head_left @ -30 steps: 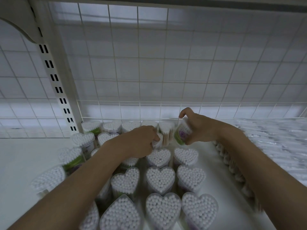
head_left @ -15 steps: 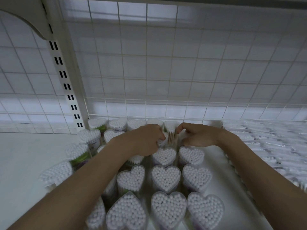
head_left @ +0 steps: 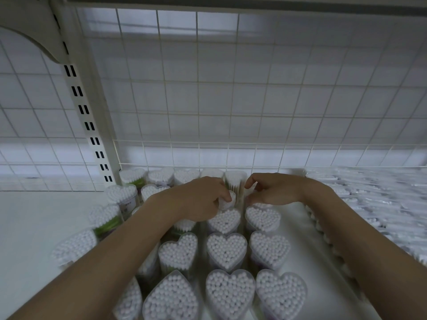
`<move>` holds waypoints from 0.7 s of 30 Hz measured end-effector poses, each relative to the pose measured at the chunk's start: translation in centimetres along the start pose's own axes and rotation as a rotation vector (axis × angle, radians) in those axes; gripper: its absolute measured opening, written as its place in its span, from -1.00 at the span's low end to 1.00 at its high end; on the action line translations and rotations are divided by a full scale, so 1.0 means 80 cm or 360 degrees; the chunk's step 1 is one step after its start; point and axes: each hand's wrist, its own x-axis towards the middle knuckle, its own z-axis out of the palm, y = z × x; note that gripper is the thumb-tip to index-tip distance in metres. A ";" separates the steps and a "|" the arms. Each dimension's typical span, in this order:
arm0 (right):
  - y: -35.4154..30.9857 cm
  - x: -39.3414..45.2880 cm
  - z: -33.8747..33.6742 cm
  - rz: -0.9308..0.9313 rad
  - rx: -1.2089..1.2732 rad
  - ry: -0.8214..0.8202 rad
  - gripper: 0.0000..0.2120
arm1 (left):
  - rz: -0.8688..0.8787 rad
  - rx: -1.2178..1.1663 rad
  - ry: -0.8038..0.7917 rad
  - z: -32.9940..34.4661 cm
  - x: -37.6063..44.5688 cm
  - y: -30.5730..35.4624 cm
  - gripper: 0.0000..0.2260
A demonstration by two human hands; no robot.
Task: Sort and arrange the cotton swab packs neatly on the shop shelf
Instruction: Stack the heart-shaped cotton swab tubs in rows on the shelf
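At the back of a white shop shelf (head_left: 39,227), close to a wire grid panel (head_left: 231,100), a person's two bare hands work among heart-shaped clear packs of cotton swabs. Left hand (head_left: 198,199) has its fingers curled round a small pack (head_left: 227,200) in the middle column, pinching its top edge. Right hand (head_left: 272,190) sits just beside it, fingers bent down over a pack that is almost wholly hidden beneath them; it seems to grip it, though the contact itself is out of sight. Between the hands stands an upright pack (head_left: 235,183) whose pale wooden sticks show through the side.

Nearer the viewer, the packs stand in three tidy columns, white tips up, such as the centre pack (head_left: 226,249). To the left, other packs (head_left: 106,218) lean at odd angles, some with green labels. To the right lie rows of flat bagged swabs (head_left: 381,204).

The step in hand looks like seating the rearmost packs into line. To do it well, each pack should go down upright with its heart pointing the same way as those in front, sides touching its neighbours, back close to the grid. Light pressure matters, since the tall narrow packs would tip easily and knock the row.
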 end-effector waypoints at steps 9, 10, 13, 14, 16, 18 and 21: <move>-0.016 0.025 -0.030 -0.0131 -0.0339 0.0397 -0.78 | 0.0014 0.0012 0.0171 -0.029 0.014 -0.018 -0.63; -0.019 0.032 -0.033 -0.0116 -0.0354 0.0421 -0.79 | -0.0005 0.0045 0.0218 -0.033 0.019 -0.023 -0.65; -0.029 0.047 -0.034 -0.0054 -0.0415 0.0455 -0.74 | -0.0081 0.0161 0.0279 -0.042 0.035 -0.036 -0.67; -0.032 0.051 -0.033 -0.0033 -0.0451 0.0456 -0.72 | -0.0100 0.0210 0.0278 -0.042 0.040 -0.039 -0.67; -0.038 0.056 -0.030 -0.0009 -0.0538 0.0448 -0.64 | -0.0127 0.0285 0.0274 -0.041 0.049 -0.046 -0.68; -0.042 0.061 -0.027 0.0016 -0.0611 0.0422 -0.53 | -0.0152 0.0365 0.0283 -0.037 0.057 -0.050 -0.66; -0.046 0.063 -0.022 0.0088 -0.0633 0.0390 -0.40 | -0.0212 0.0471 0.0253 -0.031 0.069 -0.052 -0.62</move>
